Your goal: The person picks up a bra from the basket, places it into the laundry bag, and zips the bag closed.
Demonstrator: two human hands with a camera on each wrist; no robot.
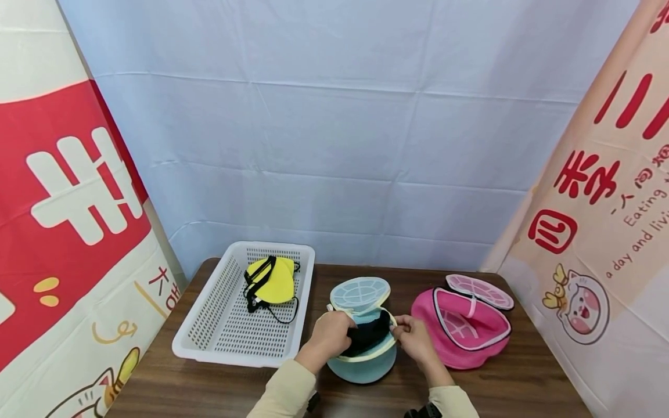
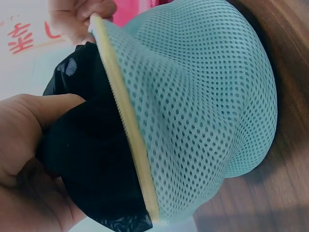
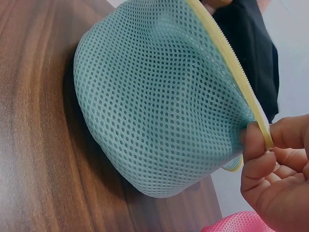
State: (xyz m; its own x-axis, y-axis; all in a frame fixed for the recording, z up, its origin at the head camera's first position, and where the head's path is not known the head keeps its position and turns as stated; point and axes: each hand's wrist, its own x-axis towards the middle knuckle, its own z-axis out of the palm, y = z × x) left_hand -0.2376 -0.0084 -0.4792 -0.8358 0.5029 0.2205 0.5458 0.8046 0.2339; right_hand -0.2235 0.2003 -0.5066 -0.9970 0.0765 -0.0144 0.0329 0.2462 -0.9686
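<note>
Your left hand [image 1: 329, 335] grips the soft black cloth [image 1: 368, 338] in the mouth of the rounded light-blue mesh bag [image 1: 364, 371], on the brown wooden table [image 1: 157, 389]; tuck it deep. Your right hand [image 1: 413, 338] pinches the yellow zippered rim [image 3: 227, 50]; hold that taut. Left fingertips and the cloth's underside are hidden.

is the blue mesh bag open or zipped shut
Open: the blue mesh bag has its lid folded back, and black cloth pokes past the yellow zipper.
</note>
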